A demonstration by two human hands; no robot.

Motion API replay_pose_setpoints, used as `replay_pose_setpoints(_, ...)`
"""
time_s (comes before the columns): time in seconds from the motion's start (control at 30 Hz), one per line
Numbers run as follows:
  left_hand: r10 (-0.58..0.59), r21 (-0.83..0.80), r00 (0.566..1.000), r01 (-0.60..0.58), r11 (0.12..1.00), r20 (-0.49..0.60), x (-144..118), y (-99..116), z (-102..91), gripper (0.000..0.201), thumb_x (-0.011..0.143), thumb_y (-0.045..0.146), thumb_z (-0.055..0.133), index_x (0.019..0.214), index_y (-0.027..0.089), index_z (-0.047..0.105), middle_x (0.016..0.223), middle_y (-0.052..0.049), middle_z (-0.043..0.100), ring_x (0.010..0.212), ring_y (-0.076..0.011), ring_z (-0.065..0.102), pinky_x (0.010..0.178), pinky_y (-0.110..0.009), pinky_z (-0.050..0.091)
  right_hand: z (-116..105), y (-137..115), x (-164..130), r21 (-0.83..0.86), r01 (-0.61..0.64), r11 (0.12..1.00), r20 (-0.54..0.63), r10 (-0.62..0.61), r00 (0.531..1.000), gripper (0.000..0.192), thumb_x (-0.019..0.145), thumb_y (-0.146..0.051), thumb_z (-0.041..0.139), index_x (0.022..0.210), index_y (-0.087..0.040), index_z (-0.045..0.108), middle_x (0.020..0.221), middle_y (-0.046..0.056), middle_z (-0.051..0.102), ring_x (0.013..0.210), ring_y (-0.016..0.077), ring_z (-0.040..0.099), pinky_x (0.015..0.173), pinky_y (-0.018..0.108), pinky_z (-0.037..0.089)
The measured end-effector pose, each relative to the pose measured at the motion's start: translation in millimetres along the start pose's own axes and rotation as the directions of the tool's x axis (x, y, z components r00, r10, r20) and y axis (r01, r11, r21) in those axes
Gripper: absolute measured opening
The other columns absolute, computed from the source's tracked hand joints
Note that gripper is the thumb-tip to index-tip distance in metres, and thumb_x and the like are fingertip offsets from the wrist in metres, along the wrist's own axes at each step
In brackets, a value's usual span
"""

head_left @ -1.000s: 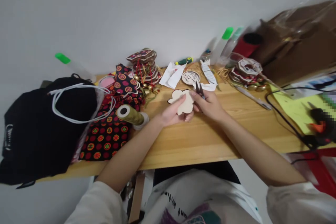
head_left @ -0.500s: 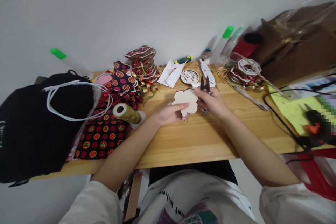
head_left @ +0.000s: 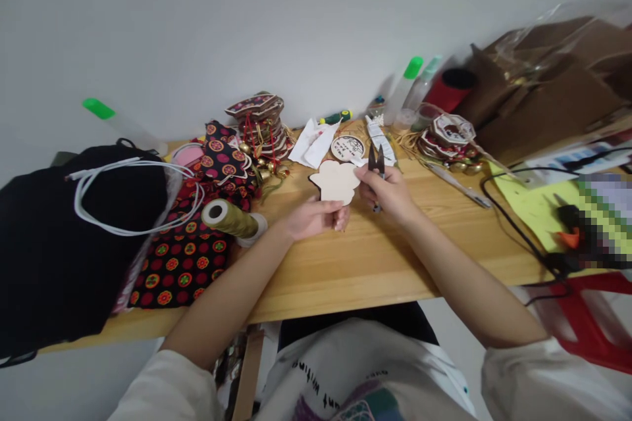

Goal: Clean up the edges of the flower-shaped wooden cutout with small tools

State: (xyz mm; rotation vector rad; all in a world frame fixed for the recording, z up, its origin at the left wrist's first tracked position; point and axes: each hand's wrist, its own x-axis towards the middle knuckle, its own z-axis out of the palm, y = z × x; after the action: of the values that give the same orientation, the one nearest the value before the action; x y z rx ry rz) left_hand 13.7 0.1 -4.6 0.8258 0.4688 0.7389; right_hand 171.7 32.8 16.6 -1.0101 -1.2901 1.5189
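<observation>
cutout: I see the pale flower-shaped cutout point(head_left: 336, 181) held up just above the wooden table point(head_left: 375, 263), right between both hands
left hand point(head_left: 316, 218): pinching the cutout's lower edge from below, fingers curled under it
right hand point(head_left: 388, 191): wrapped around small snips point(head_left: 376, 162), blades pointing up and away (look slightly parted, hard to tell), thumb touching the cutout's right edge
key relation: the cutout sits left of the snips, so the right hand is the closer one to that edge
nearby: gold thread spool point(head_left: 230, 218) off to the left, round tag point(head_left: 347, 147) just behind

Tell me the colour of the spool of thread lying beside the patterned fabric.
The spool of thread is olive-gold, seen best in the head view.
</observation>
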Motion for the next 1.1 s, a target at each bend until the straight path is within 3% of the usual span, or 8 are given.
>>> replay_pose_setpoints(0.23,0.043,0.006,0.981,-0.042,0.999,-0.189,-1.0,-4.4,11.6,0.034,0.063,0.042,0.073,0.068,0.013,0.057,0.056,0.000,0.054,0.050,-0.0089,0.047,0.051,-0.025,0.034,3.2,1.5,0.8,0.018,-0.038,0.999,-0.042,0.039,0.998,0.022,0.071,-0.030,0.060,0.062,-0.019,0.044,0.036,-0.010,0.030,0.030,0.0034,0.026,0.030,0.017,0.022)
replay_pose_setpoints(0.4,0.100,0.000,0.947,-0.105,0.994,-0.306,-2.3,-1.6,16.0,0.033,0.064,0.041,0.072,0.067,0.012,0.056,0.053,0.001,0.054,0.046,-0.0077,0.047,0.048,-0.023,0.036,1.3,-0.7,-1.3,0.100,-0.104,0.990,0.042,0.101,0.994,0.018,0.066,-0.023,0.057,0.060,-0.019,0.041,0.037,-0.011,0.029,0.030,0.0024,0.024,0.029,0.015,0.021)
replay_pose_setpoints(0.5,0.160,-0.016,0.889,-0.185,0.983,-0.428,-1.1,1.4,9.2,0.027,0.060,0.031,0.075,0.072,0.011,0.060,0.056,0.001,0.056,0.046,-0.0064,0.046,0.044,-0.021,0.034,-0.3,-0.6,-4.0,0.112,-0.169,0.979,0.162,0.150,0.975,0.021,0.063,-0.020,0.058,0.056,-0.019,0.038,0.037,-0.011,0.028,0.030,0.0013,0.022,0.030,0.015,0.018)
replay_pose_setpoints(0.63,0.188,-0.019,0.807,-0.240,0.971,-0.559,1.1,4.4,0.1,0.028,0.055,0.024,0.076,0.076,0.011,0.061,0.064,-0.001,0.061,0.051,-0.0075,0.050,0.041,-0.019,0.032,-1.6,0.3,-6.6,-0.015,-0.172,0.985,0.376,0.165,0.912,0.021,0.067,-0.025,0.063,0.056,-0.015,0.047,0.037,-0.009,0.035,0.031,0.0015,0.025,0.031,0.017,0.019)
replay_pose_setpoints(0.8,0.190,-0.064,0.815,-0.268,0.961,-0.547,1.6,7.9,-2.6,0.028,0.055,0.024,0.077,0.074,0.010,0.060,0.058,0.000,0.060,0.045,-0.0053,0.046,0.041,-0.018,0.033,-5.4,-5.9,-7.5,-0.174,-0.121,0.977,0.484,0.192,0.854,0.036,0.074,-0.046,0.061,0.062,-0.014,0.051,0.036,-0.009,0.034,0.031,0.0022,0.025,0.033,0.018,0.015)
replay_pose_setpoints(0.97,0.175,-0.121,0.804,-0.292,0.949,-0.568,1.7,8.9,-4.9,0.025,0.060,0.021,0.074,0.076,0.011,0.059,0.059,0.000,0.061,0.042,-0.0037,0.043,0.042,-0.018,0.033,-15.9,-12.6,-7.9,-0.383,0.004,0.924,0.717,0.295,0.632,0.068,0.077,-0.072,0.031,0.073,-0.010,0.058,0.040,-0.008,0.033,0.036,0.0035,0.027,0.038,0.020,0.024)
replay_pose_setpoints(1.0,0.172,-0.137,0.807,-0.298,0.945,-0.565,1.6,8.9,-5.1,0.025,0.060,0.020,0.074,0.077,0.011,0.058,0.060,0.000,0.061,0.041,-0.0031,0.042,0.042,-0.018,0.033,-17.8,-13.2,-7.7,-0.430,0.039,0.902,0.724,0.318,0.612,0.073,0.077,-0.074,0.027,0.075,-0.009,0.059,0.042,-0.007,0.034,0.037,0.0041,0.029,0.040,0.020,0.026)
replay_pose_setpoints(1.1,0.176,-0.166,0.810,-0.318,0.934,-0.560,1.6,8.9,-3.9,0.025,0.059,0.019,0.075,0.076,0.013,0.057,0.060,0.002,0.060,0.040,-0.0028,0.041,0.042,-0.018,0.033,-20.7,-14.2,-6.9,-0.563,0.090,0.821,0.648,0.371,0.665,0.072,0.081,-0.070,0.024,0.077,-0.009,0.062,0.043,-0.006,0.035,0.040,0.0051,0.032,0.043,0.021,0.029)
